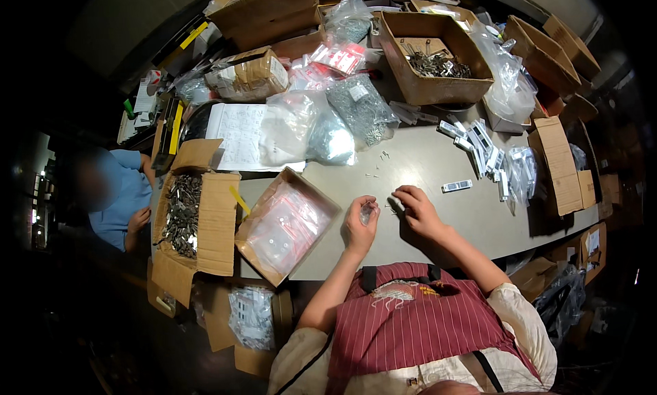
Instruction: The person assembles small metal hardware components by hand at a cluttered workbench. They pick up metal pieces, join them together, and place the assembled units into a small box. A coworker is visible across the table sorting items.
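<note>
My left hand point(361, 224) is closed round a small clear plastic bag point(367, 213) above the near part of the table. Just right of it, my right hand point(419, 213) is low over the tabletop, fingers bent and a little apart. Small screws point(393, 209) lie beside its fingertips; whether it touches any is too small to tell. Farther off are more loose small screws point(375, 172). A single white and grey rectangular part point(457, 186) rests to the right, near a pile of similar parts point(482, 147).
On the left stand a carton of clear bags point(287, 224) and an open box of dark metal pieces point(182, 213). Bags of screws point(363, 107) and papers point(236, 131) lie beyond. A box of metal parts point(438, 66) is at the back. A person in blue point(123, 189) sits at left.
</note>
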Demonstrator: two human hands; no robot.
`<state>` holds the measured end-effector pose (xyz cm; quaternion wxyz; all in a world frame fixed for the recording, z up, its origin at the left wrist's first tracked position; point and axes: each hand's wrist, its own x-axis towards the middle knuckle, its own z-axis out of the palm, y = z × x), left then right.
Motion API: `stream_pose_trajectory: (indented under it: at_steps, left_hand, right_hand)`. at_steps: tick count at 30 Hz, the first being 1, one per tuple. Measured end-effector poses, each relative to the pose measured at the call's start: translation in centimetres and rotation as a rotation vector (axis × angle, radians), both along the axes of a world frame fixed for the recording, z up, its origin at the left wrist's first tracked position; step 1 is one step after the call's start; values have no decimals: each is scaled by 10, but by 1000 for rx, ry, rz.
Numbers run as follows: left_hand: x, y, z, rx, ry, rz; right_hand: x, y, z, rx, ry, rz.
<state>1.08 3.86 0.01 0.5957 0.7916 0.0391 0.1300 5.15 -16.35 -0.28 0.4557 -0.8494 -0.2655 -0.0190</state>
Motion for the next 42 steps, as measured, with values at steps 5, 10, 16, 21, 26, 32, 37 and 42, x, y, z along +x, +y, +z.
stream_pose_trajectory:
  at_steps: [5,10,16,21,26,32,37,42]
  left_hand:
    - [1,2,-4,-68,24,-39]
    - [1,3,-10,-102,90,-84]
    - [1,3,-8,-81,117,-117]
    - [2,2,-10,6,103,-127]
    - [2,1,-12,24,101,-120]
    - [4,2,-20,70,63,-120]
    - [7,2,-24,106,13,-140]
    - [6,0,-18,195,-16,-141]
  right_hand:
    - [-3,9,17,-150,13,69]
    - [-5,12,17,-210,-33,219]
    - [-9,7,15,-496,-133,265]
    - [-21,18,14,-728,-391,237]
    - [-12,25,3,-748,-474,151]
    - [10,19,1,-709,-465,143]
    - [31,10,9,-412,-164,58]
    - [43,5,15,145,550,37]
